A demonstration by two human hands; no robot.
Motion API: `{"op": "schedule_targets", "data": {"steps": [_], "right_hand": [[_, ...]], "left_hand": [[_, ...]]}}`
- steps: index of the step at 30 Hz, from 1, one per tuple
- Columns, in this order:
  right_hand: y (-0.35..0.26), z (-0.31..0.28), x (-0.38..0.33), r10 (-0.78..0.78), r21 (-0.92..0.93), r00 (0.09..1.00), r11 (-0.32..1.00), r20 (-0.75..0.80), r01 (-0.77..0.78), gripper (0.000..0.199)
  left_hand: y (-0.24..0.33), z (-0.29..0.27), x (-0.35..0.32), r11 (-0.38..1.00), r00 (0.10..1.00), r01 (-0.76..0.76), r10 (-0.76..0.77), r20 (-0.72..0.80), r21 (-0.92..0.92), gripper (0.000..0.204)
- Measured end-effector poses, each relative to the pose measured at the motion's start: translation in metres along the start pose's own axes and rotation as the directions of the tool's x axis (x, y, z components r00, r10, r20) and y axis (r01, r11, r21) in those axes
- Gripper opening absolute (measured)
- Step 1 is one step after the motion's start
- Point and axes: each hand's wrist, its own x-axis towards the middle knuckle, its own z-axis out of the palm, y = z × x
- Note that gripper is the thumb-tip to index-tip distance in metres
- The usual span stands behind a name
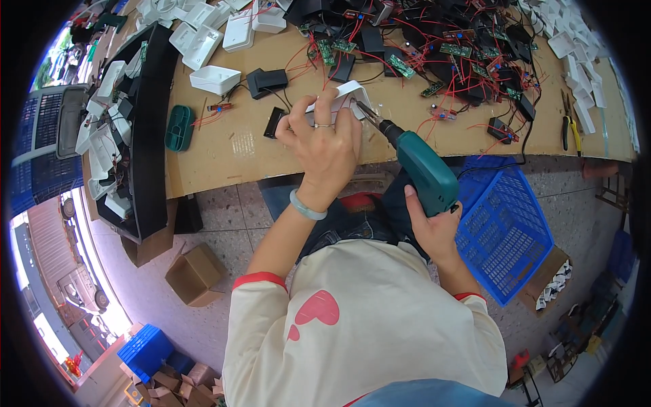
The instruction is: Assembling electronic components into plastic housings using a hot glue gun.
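1. We see the right hand point(435, 227) closed around the rear of a green driver point(428, 169), the body filling its grip; the thumb lies along the left side.
2. The driver slants up and to the left, its nose reaching the right side of a white case point(352, 89); whether the tip touches, we cannot tell.
3. We find the left hand point(327, 146) over the case, fingers bent and slightly apart, a ring point(323, 125) on one finger and a bangle point(306, 206) at the wrist. The fingertips are partly hidden, so we cannot tell how tightly this grip closes.
4. The case lies on the worktop point(210, 159), between the left hand's fingers and the driver's nose, well apart from the right hand's grip.
5. Left of the left hand we note a dark bar point(274, 123), near a black box point(268, 83); farther left sits a green tray point(180, 127).
6. Across the worktop we see a pile of circuit boards and red wires point(454, 51), with pliers point(577, 136) at the right.
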Motion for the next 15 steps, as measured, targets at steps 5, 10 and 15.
{"op": "schedule_targets", "data": {"steps": [5, 10, 15], "right_hand": [[-0.0017, -0.0015, 0.0001, -0.008, -0.007, 1.000, 1.000, 0.009, 0.008, 0.025], [-0.0034, -0.0013, 0.0010, -0.005, 0.013, 1.000, 1.000, 0.025, 0.005, 0.025], [-0.0025, -0.0006, 0.0003, 0.015, 0.020, 0.999, 1.000, 0.042, -0.016, 0.026]], "left_hand": [[0.0002, 0.0013, -0.0003, 1.000, 1.000, 0.003, -0.003, -0.007, 0.001, 0.011], [-0.0004, 0.0032, -0.0012, 1.000, 1.000, 0.006, -0.006, -0.021, 0.000, 0.010], [-0.0007, 0.0034, -0.0019, 1.000, 1.000, 0.005, -0.005, -0.020, 0.003, 0.011]]}}
